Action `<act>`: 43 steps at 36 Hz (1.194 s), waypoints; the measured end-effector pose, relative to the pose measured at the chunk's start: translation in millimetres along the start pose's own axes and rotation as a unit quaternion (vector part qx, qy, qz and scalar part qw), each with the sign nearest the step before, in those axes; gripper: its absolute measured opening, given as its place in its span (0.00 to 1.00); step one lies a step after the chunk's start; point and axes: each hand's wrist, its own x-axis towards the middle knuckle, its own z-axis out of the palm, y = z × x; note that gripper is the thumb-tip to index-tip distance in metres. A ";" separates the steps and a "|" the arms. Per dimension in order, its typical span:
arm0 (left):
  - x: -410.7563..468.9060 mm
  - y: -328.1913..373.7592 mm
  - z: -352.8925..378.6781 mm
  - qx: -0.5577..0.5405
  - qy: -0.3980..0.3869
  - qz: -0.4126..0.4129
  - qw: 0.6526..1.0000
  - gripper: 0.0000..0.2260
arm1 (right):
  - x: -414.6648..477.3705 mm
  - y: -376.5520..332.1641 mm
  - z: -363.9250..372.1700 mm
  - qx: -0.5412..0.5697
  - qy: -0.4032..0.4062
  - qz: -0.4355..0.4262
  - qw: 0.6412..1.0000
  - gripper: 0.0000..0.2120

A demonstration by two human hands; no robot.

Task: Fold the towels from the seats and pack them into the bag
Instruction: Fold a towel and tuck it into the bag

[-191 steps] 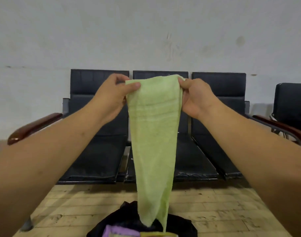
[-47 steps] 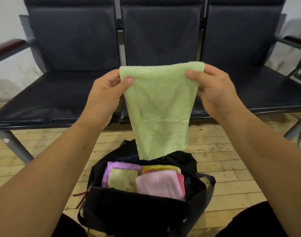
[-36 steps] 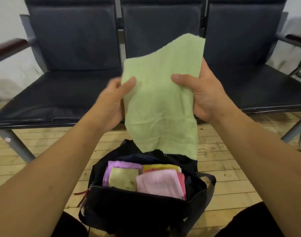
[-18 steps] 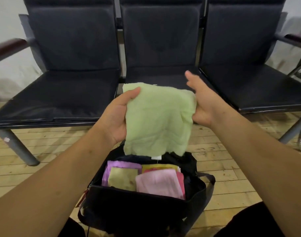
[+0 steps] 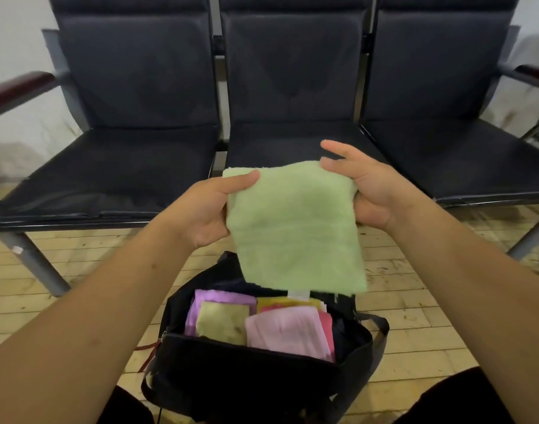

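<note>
A light green towel [image 5: 295, 228], folded into a rough square, hangs in the air above the open black bag [image 5: 250, 377]. My left hand [image 5: 204, 212] pinches its upper left corner between thumb and fingers. My right hand [image 5: 369, 191] grips the upper right edge, with the index finger sticking out straight. Inside the bag lie folded towels: a purple towel [image 5: 222, 301], an olive towel [image 5: 222, 321], a pink towel [image 5: 286, 332] and a yellow towel [image 5: 280, 301]. A white label dangles from the green towel's lower edge.
A row of three dark padded seats [image 5: 124, 166] stands behind the bag on metal legs [image 5: 32, 261], with a wooden armrest [image 5: 14, 87] at the left. The bag sits on a pale plank floor [image 5: 415, 325] between my knees.
The long hanging towel was folded in half, then folded over again into a square. Both hands lowered it and it now hangs flatter and closer over the bag's opening.
</note>
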 end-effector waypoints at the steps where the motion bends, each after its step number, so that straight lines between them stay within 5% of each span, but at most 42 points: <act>1: -0.2 0.7 0.5 -0.026 0.000 0.001 1.000 0.11 | -2.2 -0.9 2.9 0.019 -0.018 0.015 1.000 0.13; 8: 0.3 6.3 -1.6 -0.118 -0.008 0.021 0.993 0.12 | -9.2 2.2 12.1 -0.019 -0.119 0.062 0.991 0.16; 13: 3.0 8.0 -13.8 -0.003 -0.037 0.052 0.998 0.20 | -4.1 4.3 5.6 -0.025 -0.084 -0.001 0.996 0.30; 17: 1.3 8.9 -14.9 0.081 -0.028 0.058 0.995 0.15 | -0.6 3.3 0.0 -0.033 -0.007 -0.023 0.999 0.24; 22: 4.6 7.5 -13.7 0.180 0.088 0.117 0.973 0.18 | 3.0 5.5 -3.0 -0.091 0.072 -0.047 0.992 0.14; 28: 6.4 6.2 -18.7 0.250 0.080 0.179 0.948 0.18 | 5.9 5.0 -2.4 -0.144 0.055 -0.061 0.986 0.11; 33: 10.4 7.4 -25.4 0.376 0.112 0.237 0.889 0.14 | 4.3 2.7 -4.2 -0.355 0.013 -0.061 0.933 0.23; 37: 12.3 5.9 -30.1 0.484 0.155 0.270 0.818 0.12 | 7.0 5.8 -3.2 -0.433 0.064 -0.108 0.892 0.18; 43: 15.1 -1.2 -27.0 0.554 0.198 0.297 0.752 0.09 | 9.1 9.5 -3.7 -0.429 0.101 -0.162 0.883 0.07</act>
